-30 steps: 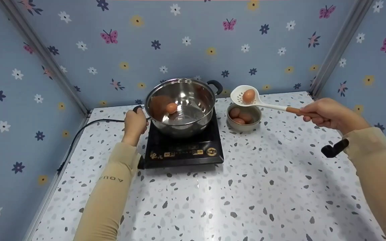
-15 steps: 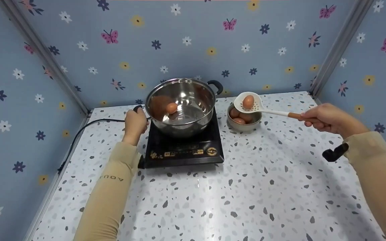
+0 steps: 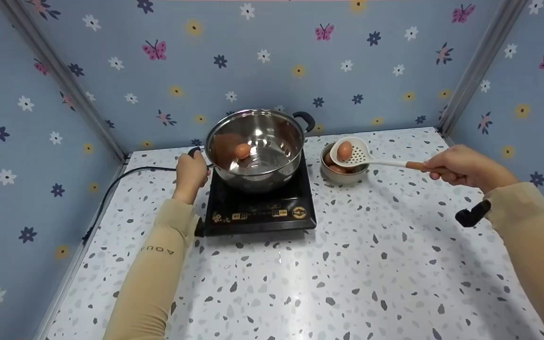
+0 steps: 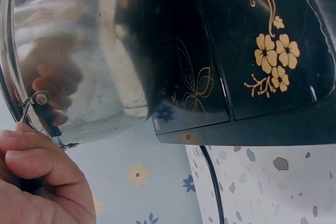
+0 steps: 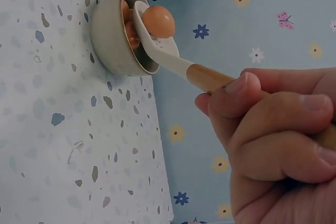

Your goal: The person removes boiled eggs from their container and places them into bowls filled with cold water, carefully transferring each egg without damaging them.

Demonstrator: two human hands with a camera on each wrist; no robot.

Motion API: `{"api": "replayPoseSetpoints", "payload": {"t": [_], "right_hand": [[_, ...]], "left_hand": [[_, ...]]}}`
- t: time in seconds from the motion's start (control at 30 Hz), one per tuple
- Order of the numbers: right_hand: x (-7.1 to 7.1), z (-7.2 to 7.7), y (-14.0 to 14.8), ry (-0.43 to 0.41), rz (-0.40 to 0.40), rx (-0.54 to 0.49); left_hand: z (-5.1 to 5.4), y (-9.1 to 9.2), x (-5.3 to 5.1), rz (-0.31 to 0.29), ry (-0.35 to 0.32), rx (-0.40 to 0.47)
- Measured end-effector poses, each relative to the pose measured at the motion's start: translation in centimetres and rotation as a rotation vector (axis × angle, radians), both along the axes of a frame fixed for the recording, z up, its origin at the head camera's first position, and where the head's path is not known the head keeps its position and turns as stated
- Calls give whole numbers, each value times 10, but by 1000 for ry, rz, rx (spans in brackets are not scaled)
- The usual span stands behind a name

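Note:
My left hand (image 3: pixel 190 174) grips the black left handle of the steel pot (image 3: pixel 262 178); in the left wrist view its fingers curl round that handle. One brown egg (image 3: pixel 242 151) lies inside the pot. My right hand (image 3: pixel 465 166) holds the wooden handle of a white slotted ladle (image 3: pixel 360 156). On the ladle rests a brown egg (image 3: pixel 344 150), at its left side. The ladle's head is over the beige bowl (image 3: pixel 343 178), partly hiding the brown eggs in it. In the right wrist view, the ladle's head (image 5: pixel 153 51) is at the bowl's mouth.
The pot stands on a black induction cooker (image 3: pixel 259 226), left of the bowl. A black cable (image 3: pixel 125 174) runs left from behind the pot over the speckled table (image 3: pixel 281 288). Flowered panels (image 3: pixel 272 61) stand behind and on both sides.
The ladle's head has come down lower over the bowl, and the egg on it has shifted to the left. My left hand keeps its hold on the pot handle.

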State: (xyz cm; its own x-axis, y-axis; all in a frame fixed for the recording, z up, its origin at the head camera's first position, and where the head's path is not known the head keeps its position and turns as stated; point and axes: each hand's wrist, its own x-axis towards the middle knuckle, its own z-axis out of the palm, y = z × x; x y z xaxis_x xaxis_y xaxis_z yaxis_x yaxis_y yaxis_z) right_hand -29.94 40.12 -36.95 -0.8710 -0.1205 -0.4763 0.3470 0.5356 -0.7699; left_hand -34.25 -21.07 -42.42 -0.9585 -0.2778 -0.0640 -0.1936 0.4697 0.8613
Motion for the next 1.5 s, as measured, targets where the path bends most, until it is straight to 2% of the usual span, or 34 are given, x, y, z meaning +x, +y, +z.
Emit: {"api": "replayPoseSetpoints", "payload": {"t": [0.23,0.5,0.87,1.13,1.5], "right_hand": [[0,8,-2,34,17,76],[-1,17,-14,26,27,98],[-9,44,-30,58,89,213],[-16,57,-41,72,110,278],[-25,74,-64,83,161,368]], "left_hand": [[1,1,0,1,-1,-8],[1,1,0,7,-19,-10],[2,0,1,9,-21,0],[0,1,1,-2,10,41],[-1,2,-2,24,5,10]]}}
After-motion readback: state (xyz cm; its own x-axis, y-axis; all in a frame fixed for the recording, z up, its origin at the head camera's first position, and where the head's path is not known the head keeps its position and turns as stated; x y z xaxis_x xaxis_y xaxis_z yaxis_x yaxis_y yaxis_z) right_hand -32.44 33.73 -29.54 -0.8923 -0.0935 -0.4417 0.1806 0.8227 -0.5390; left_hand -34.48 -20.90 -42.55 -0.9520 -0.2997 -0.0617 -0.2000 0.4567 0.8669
